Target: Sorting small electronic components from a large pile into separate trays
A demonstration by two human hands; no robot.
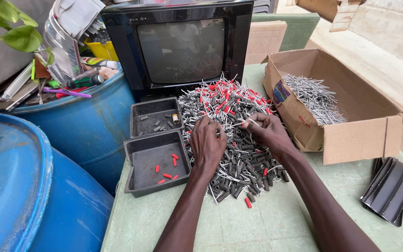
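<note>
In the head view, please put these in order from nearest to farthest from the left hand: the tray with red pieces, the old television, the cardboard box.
From the left hand:
1. Tray with red pieces, just to its left.
2. Old television, behind the pile, straight ahead.
3. Cardboard box, far right, beyond the right hand.

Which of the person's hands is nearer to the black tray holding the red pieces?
Left. The left hand rests on the pile of small parts just beside the black tray with red pieces. The right hand is farther across the pile, pinching a thin metal pin.
</note>
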